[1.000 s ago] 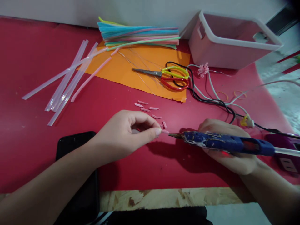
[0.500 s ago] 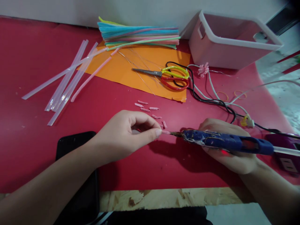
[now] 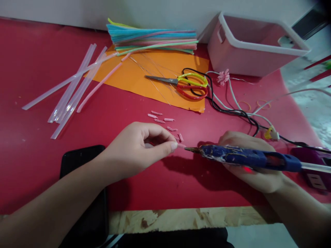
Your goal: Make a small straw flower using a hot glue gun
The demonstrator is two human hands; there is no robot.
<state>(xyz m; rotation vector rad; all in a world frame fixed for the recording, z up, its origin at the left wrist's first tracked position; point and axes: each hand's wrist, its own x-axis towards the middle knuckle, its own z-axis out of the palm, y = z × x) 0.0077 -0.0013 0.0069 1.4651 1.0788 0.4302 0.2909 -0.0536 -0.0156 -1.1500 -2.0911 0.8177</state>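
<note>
Nearest is rough, flaky wood board [image 3: 155, 218], w/ a smooth red mat [image 3: 134, 199] on it. A flat black phone [image 3: 89, 213] w/ round corners lies on the L. L hand [image 3: 141, 148] has a short pink pipe-cleaner pc [image 3: 181, 145] pinched btwn thumb & finger, above the mat. R hand [image 3: 258, 179] is wrapped round a hard blue plastic glue gun [image 3: 232, 155], stringy w/ whitish glue; its pointy tip [image 3: 190, 150] is right at the pc's end, can't tell if touching. Past L hand lie more little pink bits [image 3: 169, 120]. Then shiny see-thru glue sticks [image 3: 69, 79], long & thin; metal scissors [image 3: 173, 81] w/ red & yellow loop handles on flat orange paper [image 3: 124, 75]. Back: a bundle of fuzzy pipe cleaners [image 3: 155, 36] & a pink plastic bin [image 3: 240, 58] w/ white rim.
</note>
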